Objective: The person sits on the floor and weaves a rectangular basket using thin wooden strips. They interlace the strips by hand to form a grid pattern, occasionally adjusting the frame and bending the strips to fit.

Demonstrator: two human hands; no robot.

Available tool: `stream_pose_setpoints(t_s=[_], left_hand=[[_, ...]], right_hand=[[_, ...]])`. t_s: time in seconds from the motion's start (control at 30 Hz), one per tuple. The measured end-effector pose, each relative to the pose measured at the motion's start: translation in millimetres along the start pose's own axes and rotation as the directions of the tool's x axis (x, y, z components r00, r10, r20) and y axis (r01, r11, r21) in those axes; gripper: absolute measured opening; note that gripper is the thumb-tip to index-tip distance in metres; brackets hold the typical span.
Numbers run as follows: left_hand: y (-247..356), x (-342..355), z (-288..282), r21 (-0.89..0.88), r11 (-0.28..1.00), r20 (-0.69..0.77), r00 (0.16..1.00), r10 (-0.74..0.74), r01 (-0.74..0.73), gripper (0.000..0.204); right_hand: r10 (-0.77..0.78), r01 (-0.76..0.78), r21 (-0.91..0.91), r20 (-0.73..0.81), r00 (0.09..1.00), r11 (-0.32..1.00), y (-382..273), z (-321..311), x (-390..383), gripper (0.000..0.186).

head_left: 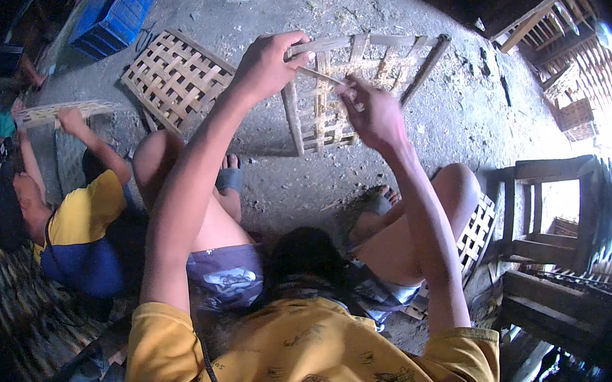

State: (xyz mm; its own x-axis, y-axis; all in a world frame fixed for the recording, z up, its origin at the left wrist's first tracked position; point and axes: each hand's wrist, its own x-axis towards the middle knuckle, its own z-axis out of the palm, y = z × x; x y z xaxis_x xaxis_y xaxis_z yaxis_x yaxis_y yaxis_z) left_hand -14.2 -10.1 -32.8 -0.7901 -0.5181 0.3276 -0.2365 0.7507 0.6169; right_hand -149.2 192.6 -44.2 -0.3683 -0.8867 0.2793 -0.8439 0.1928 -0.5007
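A framed, open-weave bamboo panel [395, 40] stands tilted in front of me, its weave partly blurred. My left hand [269, 65] is closed around the panel's upper left corner. From that corner a thin bamboo strip [319, 75] runs down to the right. My right hand [375, 112] pinches the strip's other end between thumb and fingers, in front of the panel's weave. Whether the strip is tied to the frame is hidden behind my left fingers.
A finished-looking woven bamboo panel [178, 78] lies left, near a blue crate [109, 22]. Beside me a co-worker in a yellow and blue shirt [89, 210] holds another panel [70, 111]. A wooden stool [554, 242] stands right. Shavings litter the concrete floor [274, 164].
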Motion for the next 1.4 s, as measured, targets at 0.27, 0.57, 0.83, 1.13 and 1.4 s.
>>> stream_pose_setpoints(t_s=[0.27,0.57,0.83,1.13,1.4], left_hand=[[-2,1,16,-0.135,0.976,-0.069,0.984,0.161,-0.169,0.032],[7,-10,16,-0.237,0.971,0.003,1.000,0.010,-0.009,0.025],[6,-19,19,-0.358,0.933,-0.046,0.999,0.025,-0.040,0.026],[4,-25,17,-0.467,0.883,-0.026,0.999,0.040,-0.047,0.025],[13,-29,15,-0.452,0.891,0.011,0.999,-0.048,0.048,0.023]], right_hand=[[0.208,-0.114,-0.247,0.399,0.893,0.962,56,17,-22,0.038],[0.135,0.008,-0.354,0.380,0.915,0.935,22,57,-22,0.022],[-0.181,0.385,-0.348,0.496,0.849,0.855,26,97,-65,0.020],[0.110,0.002,-0.307,0.346,0.932,0.952,-2,50,-55,0.017],[-0.059,0.365,-0.425,0.582,0.811,0.828,-9,100,-81,0.018]])
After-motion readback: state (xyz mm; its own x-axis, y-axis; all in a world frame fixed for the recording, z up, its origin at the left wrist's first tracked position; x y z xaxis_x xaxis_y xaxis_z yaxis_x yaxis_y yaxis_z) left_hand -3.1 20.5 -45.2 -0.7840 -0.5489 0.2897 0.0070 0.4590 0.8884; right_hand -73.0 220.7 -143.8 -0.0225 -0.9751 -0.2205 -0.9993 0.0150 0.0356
